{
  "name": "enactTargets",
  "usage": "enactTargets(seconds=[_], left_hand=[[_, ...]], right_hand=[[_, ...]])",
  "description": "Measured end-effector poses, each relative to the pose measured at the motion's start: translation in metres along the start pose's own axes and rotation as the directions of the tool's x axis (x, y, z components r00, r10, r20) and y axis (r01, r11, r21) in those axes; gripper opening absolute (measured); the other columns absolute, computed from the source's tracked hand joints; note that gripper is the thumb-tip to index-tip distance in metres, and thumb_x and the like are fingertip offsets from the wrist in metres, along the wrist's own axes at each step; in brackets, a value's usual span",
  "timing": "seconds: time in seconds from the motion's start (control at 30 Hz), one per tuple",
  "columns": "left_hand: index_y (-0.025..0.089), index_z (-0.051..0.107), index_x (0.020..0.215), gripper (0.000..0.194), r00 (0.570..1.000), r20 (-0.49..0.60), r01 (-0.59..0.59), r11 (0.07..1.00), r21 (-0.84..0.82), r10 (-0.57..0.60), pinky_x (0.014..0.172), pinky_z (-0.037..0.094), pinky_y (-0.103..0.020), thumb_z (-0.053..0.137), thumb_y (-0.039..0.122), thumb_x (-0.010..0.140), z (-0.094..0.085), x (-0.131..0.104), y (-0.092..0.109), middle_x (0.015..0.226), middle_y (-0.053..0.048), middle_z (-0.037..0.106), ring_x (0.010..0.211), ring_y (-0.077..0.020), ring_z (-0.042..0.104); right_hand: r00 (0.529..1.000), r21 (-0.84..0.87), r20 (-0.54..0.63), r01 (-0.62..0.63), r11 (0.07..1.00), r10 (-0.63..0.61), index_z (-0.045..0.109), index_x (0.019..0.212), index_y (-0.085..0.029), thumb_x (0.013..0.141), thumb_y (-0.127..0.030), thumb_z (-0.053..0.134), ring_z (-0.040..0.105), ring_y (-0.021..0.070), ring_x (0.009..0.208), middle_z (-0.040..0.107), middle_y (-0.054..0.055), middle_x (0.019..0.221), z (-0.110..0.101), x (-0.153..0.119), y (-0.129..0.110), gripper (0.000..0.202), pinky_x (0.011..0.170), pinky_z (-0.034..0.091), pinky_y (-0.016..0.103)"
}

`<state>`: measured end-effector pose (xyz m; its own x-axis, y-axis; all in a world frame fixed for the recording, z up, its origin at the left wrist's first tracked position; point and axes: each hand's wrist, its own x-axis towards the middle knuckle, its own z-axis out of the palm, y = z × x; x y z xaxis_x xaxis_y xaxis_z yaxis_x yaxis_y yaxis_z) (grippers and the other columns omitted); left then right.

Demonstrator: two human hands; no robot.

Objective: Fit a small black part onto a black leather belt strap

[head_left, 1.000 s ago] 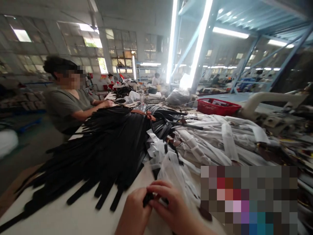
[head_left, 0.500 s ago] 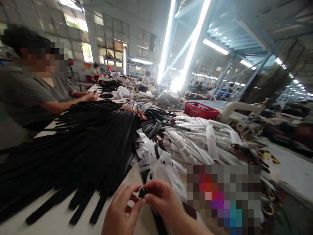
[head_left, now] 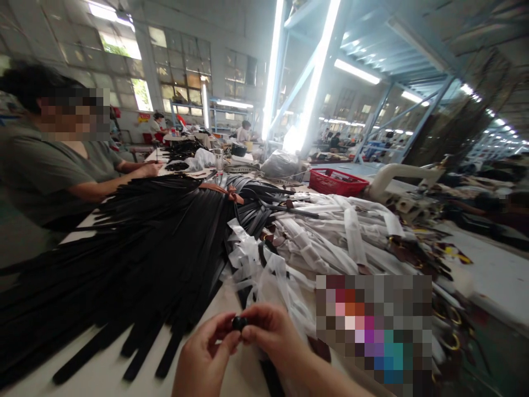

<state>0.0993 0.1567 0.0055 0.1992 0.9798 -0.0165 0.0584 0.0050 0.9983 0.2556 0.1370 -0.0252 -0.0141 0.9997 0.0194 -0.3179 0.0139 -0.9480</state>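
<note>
At the bottom middle, my left hand (head_left: 204, 357) and my right hand (head_left: 275, 337) meet above the white table (head_left: 107, 372). Between their fingertips they pinch a small black piece (head_left: 238, 322), which looks like a belt loop or belt end. A black strap runs down below my right hand. Just beyond my hands lie clear plastic sleeves (head_left: 264, 270). A wide fan of black belts (head_left: 157, 242) covers the table to the left.
A person in a grey shirt (head_left: 45, 171) works at the table's left side. Belts wrapped in white plastic (head_left: 343, 237) are heaped on the right. Behind them are a red basket (head_left: 338, 182), a white pipe-like arm (head_left: 397, 173) and blue steel shelving.
The view has swung to the right, so the person on the left sits nearer the frame's edge. My hands have stayed together, turning the small black piece up between the fingertips.
</note>
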Motion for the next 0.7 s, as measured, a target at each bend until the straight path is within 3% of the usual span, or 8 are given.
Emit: enactTargets(seconds=[0.1,0.33,0.57,0.7], left_hand=[[0.015,0.074,0.093,0.037,0.998,-0.057,0.034,0.991,-0.133,-0.042,0.059,0.057,-0.027,0.081,0.038,0.064,0.0033,-0.0015,0.0061,0.080,-0.008,0.076,0.064,-0.0204,0.068],[0.013,0.074,0.084,0.047,0.994,0.032,0.109,0.970,-0.215,-0.105,0.054,0.052,-0.027,0.090,0.042,0.050,0.0020,0.0043,0.0083,0.072,-0.008,0.075,0.058,-0.0191,0.066],[0.014,0.070,0.092,0.041,0.992,-0.006,-0.127,0.990,-0.057,0.127,0.058,0.049,-0.024,0.081,0.038,0.061,0.0039,0.0038,0.0045,0.077,-0.006,0.072,0.070,-0.0196,0.065],[0.016,0.070,0.095,0.038,0.984,0.004,-0.177,0.984,-0.005,0.177,0.063,0.049,-0.024,0.079,0.036,0.064,0.0006,0.0027,0.0092,0.083,-0.004,0.068,0.075,-0.0179,0.062]], right_hand=[[1.000,0.022,0.015,0.019,1.000,-0.019,0.075,0.085,-0.017,0.065,-0.041,0.087,0.062,0.0139,0.063,0.071,0.003,0.072,0.0014,0.0003,-0.0027,0.034,0.062,0.047,0.025],[0.995,0.000,0.016,0.101,0.995,-0.101,0.075,0.084,-0.017,0.062,-0.033,0.089,0.062,0.0116,0.061,0.072,0.002,0.073,-0.0010,0.0044,-0.0037,0.030,0.058,0.044,0.021],[0.986,0.042,0.062,0.153,0.987,-0.156,0.075,0.086,-0.017,0.058,-0.033,0.092,0.064,0.0122,0.067,0.073,0.002,0.078,-0.0026,0.0080,-0.0075,0.037,0.066,0.048,0.023],[0.984,0.076,0.073,0.159,0.984,-0.164,0.075,0.083,-0.016,0.056,-0.032,0.093,0.066,0.0131,0.070,0.074,0.002,0.079,-0.0019,0.0084,-0.0107,0.037,0.070,0.049,0.025]])
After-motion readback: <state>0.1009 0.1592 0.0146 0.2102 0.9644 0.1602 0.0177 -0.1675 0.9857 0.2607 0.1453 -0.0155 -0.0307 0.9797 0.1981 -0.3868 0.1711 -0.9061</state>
